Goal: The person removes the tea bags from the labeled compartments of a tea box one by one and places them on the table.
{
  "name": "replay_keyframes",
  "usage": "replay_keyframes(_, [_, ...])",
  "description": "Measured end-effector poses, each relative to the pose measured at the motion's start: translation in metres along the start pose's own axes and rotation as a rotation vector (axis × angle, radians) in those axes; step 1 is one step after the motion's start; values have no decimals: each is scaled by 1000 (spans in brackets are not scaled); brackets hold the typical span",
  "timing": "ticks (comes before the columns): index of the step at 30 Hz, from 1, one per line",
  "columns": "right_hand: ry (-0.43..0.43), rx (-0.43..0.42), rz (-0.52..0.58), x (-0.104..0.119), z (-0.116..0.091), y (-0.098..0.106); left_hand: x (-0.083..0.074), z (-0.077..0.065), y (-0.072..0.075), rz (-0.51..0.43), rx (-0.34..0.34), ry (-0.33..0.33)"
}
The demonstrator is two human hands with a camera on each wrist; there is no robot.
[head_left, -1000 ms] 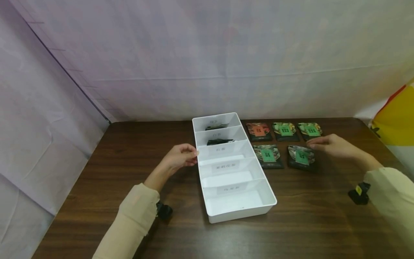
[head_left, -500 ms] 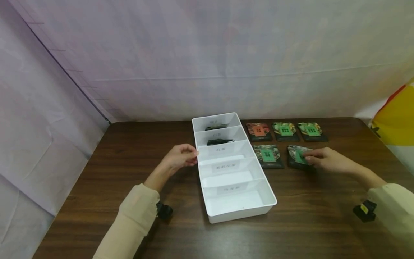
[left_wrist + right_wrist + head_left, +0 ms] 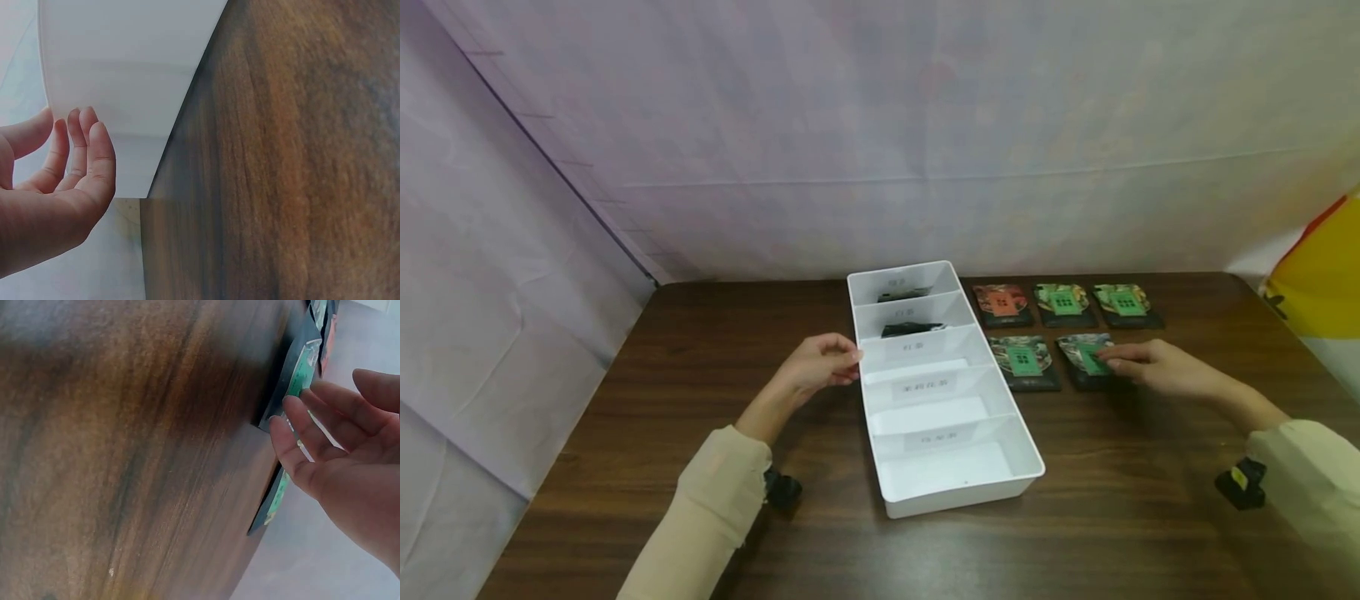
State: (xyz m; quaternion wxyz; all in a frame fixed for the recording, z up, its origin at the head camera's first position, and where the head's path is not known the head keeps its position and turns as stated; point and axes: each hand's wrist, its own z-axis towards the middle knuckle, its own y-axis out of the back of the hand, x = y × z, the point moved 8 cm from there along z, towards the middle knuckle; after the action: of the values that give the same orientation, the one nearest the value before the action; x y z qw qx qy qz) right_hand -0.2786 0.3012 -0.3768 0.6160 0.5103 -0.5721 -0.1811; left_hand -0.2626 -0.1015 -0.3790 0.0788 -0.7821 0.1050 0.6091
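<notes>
A white divided box point(image 3: 958, 500) with labelled compartments stands at the middle of the table. My left hand point(image 3: 820, 362) holds its left rim; in the left wrist view the thumb is at the rim and the curled fingers point(image 3: 103, 147) lie along the outer side wall point(image 3: 131, 87). To the right of the box, my right hand point(image 3: 1161, 368) touches a dark packet with a green label point(image 3: 1078, 352) with its fingertips, covering part of its right side. In the right wrist view, the fingers point(image 3: 306, 428) are gently bent over that packet point(image 3: 301, 370), thumb apart.
Beside that packet lies another green-labelled one point(image 3: 1024, 362). Behind them, a red-labelled packet point(image 3: 1002, 305) and two green-labelled packets point(image 3: 1065, 305) form a row near the white backdrop point(image 3: 925, 150). Dark packets point(image 3: 913, 329) sit in the box's two far compartments.
My right hand has come down from behind the near right packet onto it. The packet has slid slightly left and turned. The left hand stays at the box rim.
</notes>
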Motion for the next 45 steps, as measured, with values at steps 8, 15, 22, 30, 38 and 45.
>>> replay_keyframes(8, [-36, 8, 68, 3, -2, 7, 1, 1, 0, 3, 1, 4])
replay_keyframes(15, [-49, -15, 38, 14, 0, 20, 1, 1, 0, 4, -10, 16])
replay_keyframes(22, [-4, -52, -6, 38, 8, 36, 0, 0, 0, 10, -3, 15])
replay_keyframes(30, [7, -26, 37, 70, 23, 46, 0, 0, 0, 10, -2, 10])
replay_keyframes(38, [58, -8, 35, 102, 37, 45, -1, -1, 0, 10, -2, 8])
replay_keyframes(45, [111, 4, 73, 130, 53, 39, 0, 0, 0, -2, -13, 17])
